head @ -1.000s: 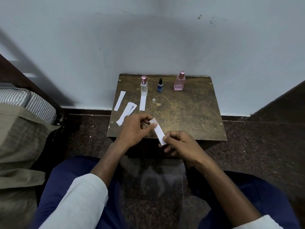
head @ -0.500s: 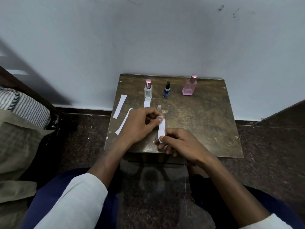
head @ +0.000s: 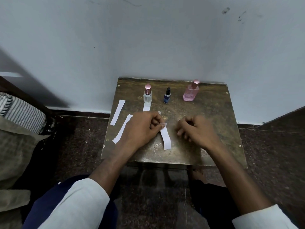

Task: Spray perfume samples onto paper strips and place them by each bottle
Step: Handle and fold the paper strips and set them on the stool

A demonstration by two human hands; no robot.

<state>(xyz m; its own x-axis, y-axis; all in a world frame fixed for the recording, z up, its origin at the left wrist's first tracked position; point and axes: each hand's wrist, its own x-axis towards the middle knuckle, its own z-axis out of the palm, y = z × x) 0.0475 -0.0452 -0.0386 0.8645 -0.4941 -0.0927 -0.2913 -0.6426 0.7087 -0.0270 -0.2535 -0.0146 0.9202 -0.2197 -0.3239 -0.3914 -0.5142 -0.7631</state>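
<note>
A plain pale wall [head: 148, 38] fills the frame from nine round to three o'clock, with a few dark scuffs [head: 234, 14] at one o'clock. A small worn brown table [head: 206, 129] stands against it at centre. The floor [head: 272, 154] is dark speckled stone. At nine o'clock a dark wooden bed frame [head: 24, 95] carries striped [head: 21, 113] and khaki bedding [head: 16, 154]. Light is dim and even.

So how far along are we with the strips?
Done: one strip lies by the clear bottle. In hand: the left hand pinches another strip; the right hand is empty. Left: the blue bottle and pink bottle have none.
</note>
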